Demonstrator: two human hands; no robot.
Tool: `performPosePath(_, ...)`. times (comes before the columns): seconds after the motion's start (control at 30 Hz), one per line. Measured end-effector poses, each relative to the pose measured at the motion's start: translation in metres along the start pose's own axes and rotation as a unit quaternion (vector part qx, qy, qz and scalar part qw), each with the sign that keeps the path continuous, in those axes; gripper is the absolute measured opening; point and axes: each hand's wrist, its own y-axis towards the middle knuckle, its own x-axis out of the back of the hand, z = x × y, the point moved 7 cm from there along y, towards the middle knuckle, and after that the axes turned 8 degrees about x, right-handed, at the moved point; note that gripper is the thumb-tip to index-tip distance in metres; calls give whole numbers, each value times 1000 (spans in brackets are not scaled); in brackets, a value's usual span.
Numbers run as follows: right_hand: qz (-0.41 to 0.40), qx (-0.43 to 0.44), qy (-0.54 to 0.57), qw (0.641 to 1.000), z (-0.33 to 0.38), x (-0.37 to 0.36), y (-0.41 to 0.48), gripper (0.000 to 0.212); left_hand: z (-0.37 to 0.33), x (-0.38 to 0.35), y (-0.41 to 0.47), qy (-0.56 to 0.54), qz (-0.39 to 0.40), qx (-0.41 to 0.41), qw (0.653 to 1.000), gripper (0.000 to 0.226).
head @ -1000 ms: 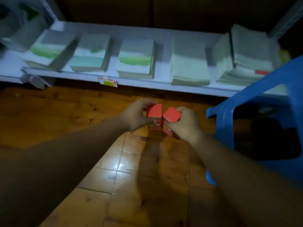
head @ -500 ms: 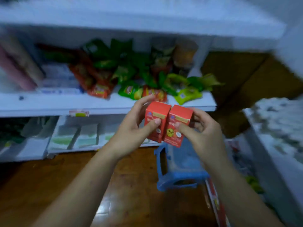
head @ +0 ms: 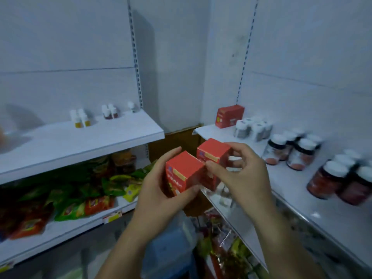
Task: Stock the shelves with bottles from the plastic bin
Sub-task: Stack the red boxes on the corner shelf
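Two small red boxes are held side by side at chest height in the corner between two white shelf units. My left hand (head: 159, 190) grips the nearer red box (head: 182, 171) from below and the side. My right hand (head: 241, 176) pinches the farther red box (head: 212, 153) with thumb and fingers. Another red box (head: 229, 115) stands at the back of the right shelf (head: 314, 190). Dark bottles with white caps (head: 293, 152) stand in groups on that shelf. No plastic bin is clearly visible.
The left upper shelf (head: 84, 141) carries a few small white-capped bottles (head: 80, 118) near its back. Below it lie green and red snack packets (head: 80, 194). More packets (head: 223, 244) fill the lower right shelf. A blurred blue object (head: 169, 248) sits under my arms.
My view has swung up from the floor and low shelf to the upper shelves. Both hands have kept their hold on the two red boxes and risen with them.
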Motion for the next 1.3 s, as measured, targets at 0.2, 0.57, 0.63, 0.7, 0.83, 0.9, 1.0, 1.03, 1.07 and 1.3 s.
performPosePath(0.2, 3, 8, 28, 1000, -12, 81, 37, 50, -20, -94, 35, -25, -4, -12, 1000, 66)
performPosePath(0.57, -7, 4, 17, 1000, -55, 90, 103, 44, -11, -145, 122, -53, -44, -26, 997, 64)
performPosePath(0.63, -12, -5, 7, 1000, -65, 85, 126, 42, -2, -146, 149, -56, -44, -31, 997, 63)
performPosePath(0.7, -14, -7, -6, 1000, -74, 80, 156, 42, 9, -147, 184, -57, -41, -32, 997, 63)
performPosePath(0.83, -18, -19, -47, 999, -91, 67, 229, 43, 32, -150, 268, -65, -31, -18, 997, 66)
performPosePath(0.9, -31, -31, -71, 996, -101, 67, 271, 39, 39, -155, 314, -50, -12, -16, 999, 75)
performPosePath(1.0, -47, -45, -113, 991, -120, 73, 326, 33, 44, -170, 379, -5, 43, -28, 999, 88)
performPosePath(1.03, -51, -48, -130, 989, -127, 76, 342, 28, 44, -178, 397, 30, 54, -37, 997, 88)
performPosePath(1.07, -52, -50, -148, 986, -134, 79, 355, 20, 45, -186, 415, 70, 64, -46, 994, 86)
performPosePath(1.3, -81, -114, -194, 971, -197, 99, 420, 50, 68, -237, 504, 225, 113, -76, 965, 73)
